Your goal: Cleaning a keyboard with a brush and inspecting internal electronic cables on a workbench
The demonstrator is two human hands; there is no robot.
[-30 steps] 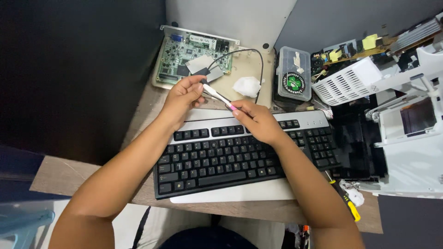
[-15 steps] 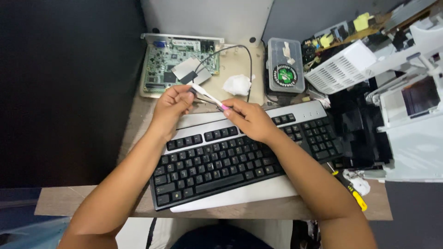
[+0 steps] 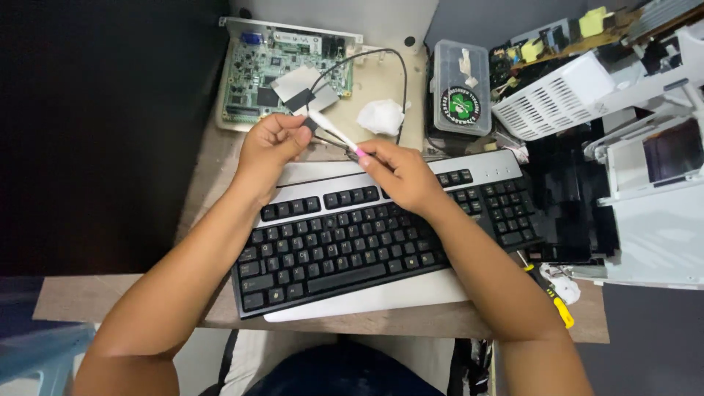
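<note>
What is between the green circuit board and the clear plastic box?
In the head view, a crumpled white tissue and a looping black cable lie between circuit board and box.

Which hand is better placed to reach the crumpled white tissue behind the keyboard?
Probably the right hand: it sits just below the crumpled tissue. The left hand lies farther off. Both pinch the thin white tool.

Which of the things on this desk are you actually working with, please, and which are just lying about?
In hand: left hand, right hand, thin white stick, keyboard.

Lying about: circuit board, crumpled tissue, clear plastic box, yellow-handled screwdriver.
</note>
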